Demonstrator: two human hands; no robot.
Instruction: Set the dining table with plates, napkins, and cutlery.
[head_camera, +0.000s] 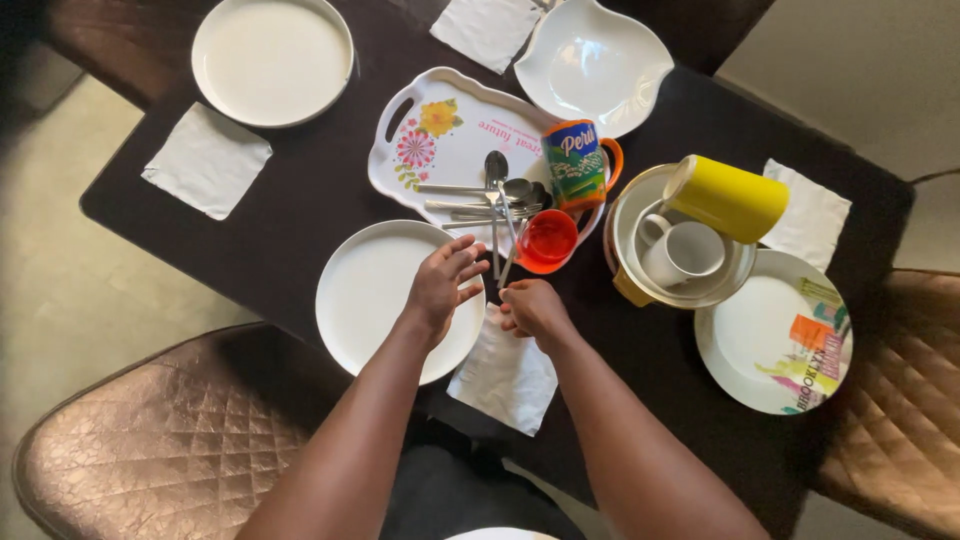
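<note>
A dark table (300, 215) fills the room's middle. Brown quilted leather chairs (150, 440) stand below-left and right of the fingers. Pale tiled floor (60, 290) lies left, softly daylit.

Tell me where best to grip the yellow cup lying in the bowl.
Probably around the middle of its body, from above. The yellow cup lies on its side across the rim of the bowl, so its round wall faces up; no handle shows. The white mug sits close beside it, below.
</note>
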